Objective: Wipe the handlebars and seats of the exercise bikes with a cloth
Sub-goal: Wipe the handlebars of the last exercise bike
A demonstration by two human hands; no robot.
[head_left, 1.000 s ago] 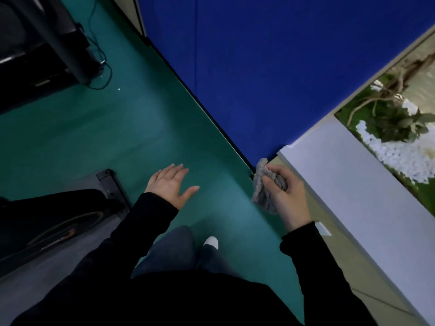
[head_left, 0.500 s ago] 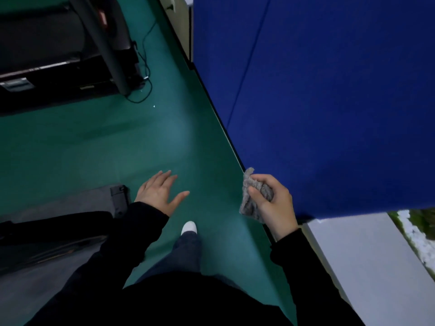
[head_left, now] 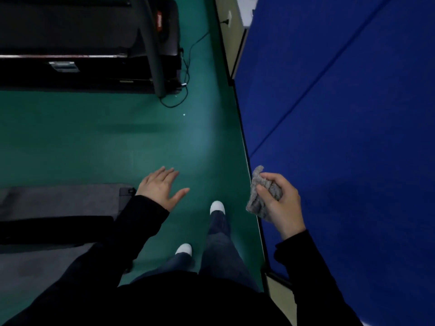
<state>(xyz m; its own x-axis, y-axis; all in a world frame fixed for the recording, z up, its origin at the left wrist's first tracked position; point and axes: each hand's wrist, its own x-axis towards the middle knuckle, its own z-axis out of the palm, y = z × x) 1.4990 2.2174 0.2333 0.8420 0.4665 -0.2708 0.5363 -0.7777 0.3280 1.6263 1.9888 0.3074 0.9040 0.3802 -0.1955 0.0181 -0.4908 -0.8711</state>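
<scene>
My right hand (head_left: 281,204) grips the cloth (head_left: 256,198); my left hand (head_left: 160,188), spread empty, lies nearer the dark machine (head_left: 54,228) to my left.

Dim, flat light overall. The blue panel (head_left: 341,137) is the brightest, most saturated area; just left of it a pale sheen lies on the floor (head_left: 197,140). Far left, the treadmill (head_left: 82,43) sinks into near-black. The left hand (head_left: 160,187), right hand (head_left: 282,208) and its cloth (head_left: 255,201) look slightly soft. The panel's base edge bends slightly with wide-angle distortion.
</scene>
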